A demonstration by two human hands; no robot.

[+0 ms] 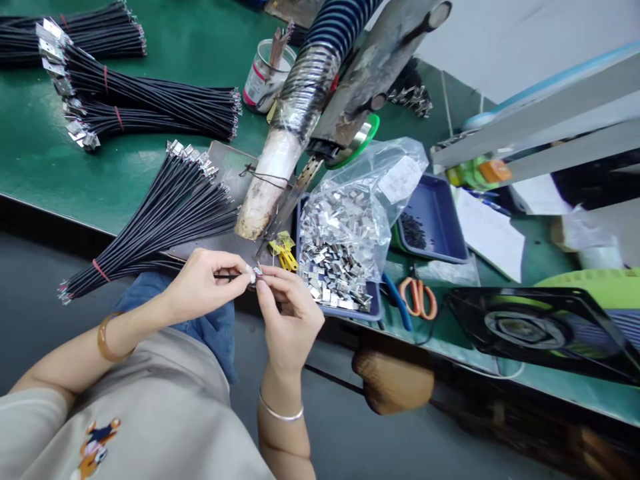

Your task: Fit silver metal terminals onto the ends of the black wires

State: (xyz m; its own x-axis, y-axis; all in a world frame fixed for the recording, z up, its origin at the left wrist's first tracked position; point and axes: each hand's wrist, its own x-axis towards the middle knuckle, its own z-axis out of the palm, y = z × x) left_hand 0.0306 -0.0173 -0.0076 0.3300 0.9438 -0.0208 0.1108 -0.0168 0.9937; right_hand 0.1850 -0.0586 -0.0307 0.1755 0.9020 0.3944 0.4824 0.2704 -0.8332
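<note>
Green tabletop (30, 153) stretches ahead of me, strewn with banded bundles of black wires (165, 207). At its near edge, my left hand (205, 283) pinches a single black wire (227, 275), while my right hand (287, 313) grips a small metal clip (257, 271) at the wire's tip, just beside the blue tray (373, 303) heaped with clips.

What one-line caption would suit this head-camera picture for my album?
Left hand and right hand pinch a small metal clip onto a black wire beside a tray of clips.
</note>
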